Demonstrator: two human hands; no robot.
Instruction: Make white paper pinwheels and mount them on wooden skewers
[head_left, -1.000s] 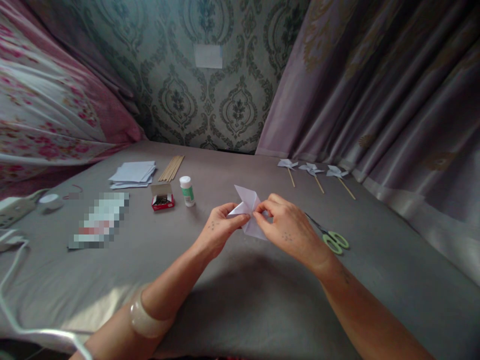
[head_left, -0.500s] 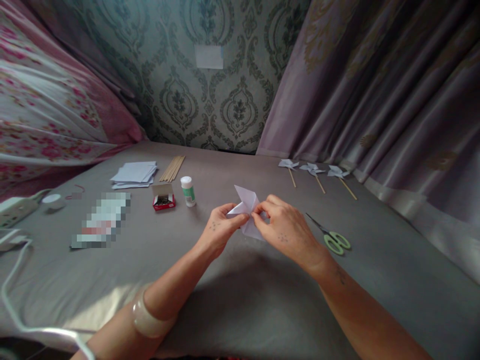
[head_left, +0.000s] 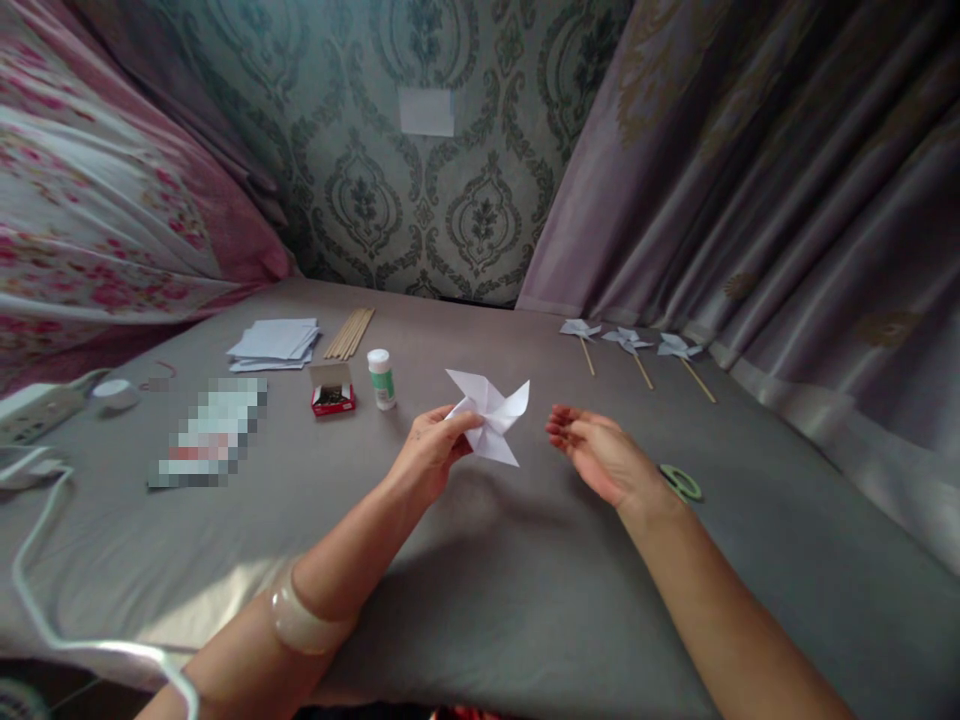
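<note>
Head view is giving me 2 bare hands working over a grey cloth surface point(head_left: 525, 620). Just below the centre of the frame, I am seeing the left hand point(head_left: 433, 448) gripping a folded white paper pinwheel point(head_left: 491, 418), its thumb pressing near the middle while the other fingers are supporting it from behind. The pinwheel's points are fanning outward above the cloth. To its right, the right hand point(head_left: 600, 455) is hovering near but apart from the paper, its fingers loosely bent and partly open. Behind that wrist, green scissor handles point(head_left: 682, 483) are peeking out.

Left of centre, a white-capped bottle point(head_left: 382, 382) is standing beside an opened red box point(head_left: 333, 408) that is holding small dark pieces. Above these, wooden sticks point(head_left: 350, 333) are lying next to a stack of white paper point(head_left: 272, 340). Toward the right of the frame, 3 pinwheels on sticks point(head_left: 631, 342) are lying in a row near the curtain point(head_left: 720, 200). At the left edge, a power strip point(head_left: 37, 415) is resting.
</note>
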